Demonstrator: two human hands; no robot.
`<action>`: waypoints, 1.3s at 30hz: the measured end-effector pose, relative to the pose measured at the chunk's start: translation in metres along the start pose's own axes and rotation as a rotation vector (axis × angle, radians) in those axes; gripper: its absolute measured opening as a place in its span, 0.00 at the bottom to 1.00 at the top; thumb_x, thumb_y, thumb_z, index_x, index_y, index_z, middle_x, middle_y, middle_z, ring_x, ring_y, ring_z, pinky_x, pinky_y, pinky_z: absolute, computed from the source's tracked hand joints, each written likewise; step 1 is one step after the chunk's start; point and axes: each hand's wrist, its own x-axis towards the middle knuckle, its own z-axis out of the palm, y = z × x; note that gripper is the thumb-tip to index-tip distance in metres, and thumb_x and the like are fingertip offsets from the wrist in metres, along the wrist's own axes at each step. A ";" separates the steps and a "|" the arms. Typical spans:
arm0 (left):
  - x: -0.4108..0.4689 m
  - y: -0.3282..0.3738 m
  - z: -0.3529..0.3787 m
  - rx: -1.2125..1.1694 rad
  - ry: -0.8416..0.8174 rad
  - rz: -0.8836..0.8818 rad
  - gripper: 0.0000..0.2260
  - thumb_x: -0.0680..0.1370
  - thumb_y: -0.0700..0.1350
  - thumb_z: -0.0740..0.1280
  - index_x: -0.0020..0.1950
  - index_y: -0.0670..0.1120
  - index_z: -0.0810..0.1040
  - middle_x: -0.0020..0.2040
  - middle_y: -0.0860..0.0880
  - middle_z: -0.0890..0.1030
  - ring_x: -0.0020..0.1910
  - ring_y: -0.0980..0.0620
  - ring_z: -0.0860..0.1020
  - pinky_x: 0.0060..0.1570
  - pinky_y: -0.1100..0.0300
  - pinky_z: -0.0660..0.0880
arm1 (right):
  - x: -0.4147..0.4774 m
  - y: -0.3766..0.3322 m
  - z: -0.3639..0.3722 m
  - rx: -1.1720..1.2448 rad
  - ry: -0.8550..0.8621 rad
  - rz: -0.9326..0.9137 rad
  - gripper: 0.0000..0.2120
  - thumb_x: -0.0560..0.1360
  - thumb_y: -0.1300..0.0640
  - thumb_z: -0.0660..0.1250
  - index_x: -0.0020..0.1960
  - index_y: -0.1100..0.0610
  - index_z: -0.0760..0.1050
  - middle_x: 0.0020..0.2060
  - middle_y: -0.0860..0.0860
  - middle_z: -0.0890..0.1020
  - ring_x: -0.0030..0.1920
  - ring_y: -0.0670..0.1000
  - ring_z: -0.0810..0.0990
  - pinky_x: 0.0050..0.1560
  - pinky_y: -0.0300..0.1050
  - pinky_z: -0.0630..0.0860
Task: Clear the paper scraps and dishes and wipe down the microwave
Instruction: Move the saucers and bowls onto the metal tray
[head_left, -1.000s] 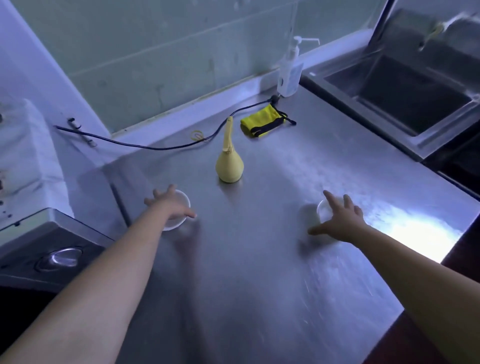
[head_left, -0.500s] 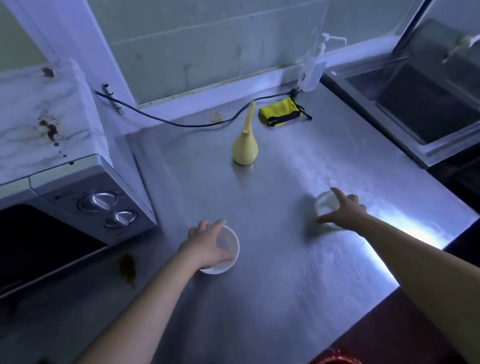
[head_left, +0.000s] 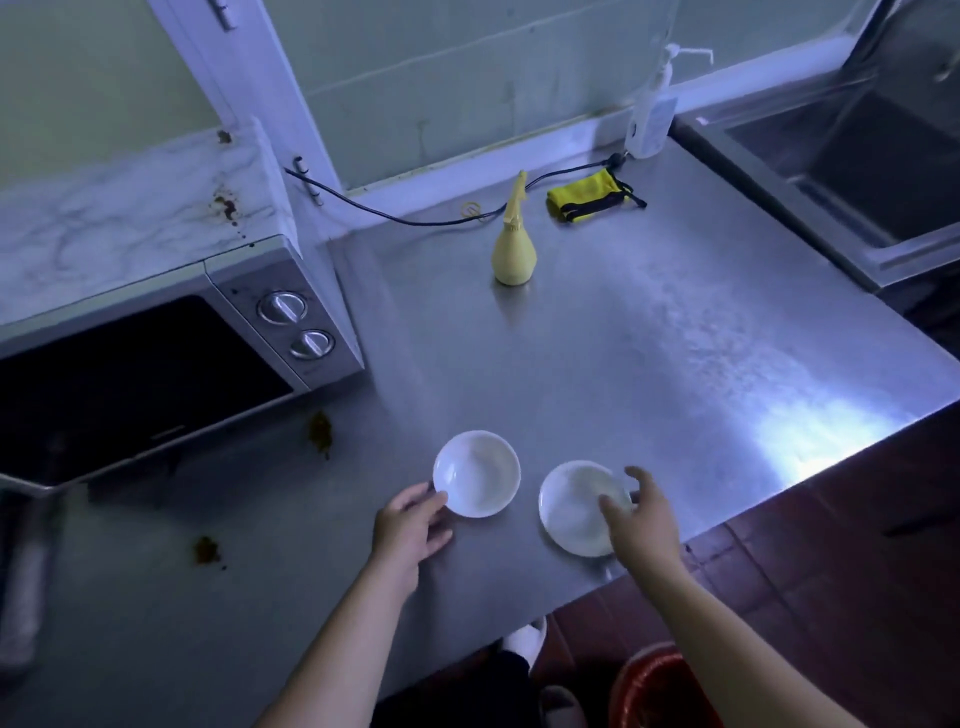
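Now the left hand (head_left: 410, 527) lies relaxed, fingertips touching the left bowl (head_left: 478, 473) just ahead; the right hand (head_left: 641, 519) pinches the rim of the right bowl (head_left: 571, 512) beside it. The microwave (head_left: 156, 322) stands left of both.

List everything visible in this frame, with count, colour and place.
left bowl: 1, white, counter front
right bowl: 1, white, beside it, apart
microwave: 1, silver, black door, left
stains: several, brown, counter before microwave
squeeze bottle: 1, pale yellow, upright, mid-counter
pouch: 1, yellow, black strap, counter back
pump bottle: 1, whitish, back, beside sink
cable: 1, black, along back wall
sink: 1, steel, right
counter: 1, steel, centre
container: 1, red, floor, partly visible
left hand: 1, touching left bowl's rim
right hand: 1, over right bowl's rim
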 end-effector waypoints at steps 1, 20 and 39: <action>-0.003 -0.001 0.004 -0.018 0.007 -0.004 0.14 0.76 0.38 0.72 0.61 0.43 0.78 0.56 0.44 0.82 0.53 0.47 0.82 0.44 0.53 0.81 | -0.004 0.006 0.000 0.061 0.019 0.045 0.15 0.75 0.56 0.68 0.62 0.51 0.74 0.52 0.55 0.81 0.46 0.55 0.77 0.48 0.51 0.75; -0.119 -0.086 -0.158 -0.302 0.078 0.118 0.17 0.77 0.32 0.67 0.57 0.51 0.84 0.53 0.42 0.80 0.47 0.42 0.83 0.38 0.52 0.81 | -0.135 0.042 0.047 0.590 -0.255 0.142 0.10 0.73 0.70 0.69 0.49 0.58 0.84 0.39 0.56 0.85 0.44 0.60 0.83 0.46 0.56 0.79; -0.202 -0.163 -0.558 -0.698 0.318 0.332 0.22 0.76 0.31 0.65 0.67 0.50 0.78 0.54 0.38 0.81 0.57 0.42 0.79 0.43 0.48 0.82 | -0.407 -0.111 0.313 0.356 -0.735 -0.102 0.12 0.74 0.66 0.66 0.49 0.54 0.85 0.44 0.58 0.86 0.44 0.54 0.86 0.39 0.48 0.82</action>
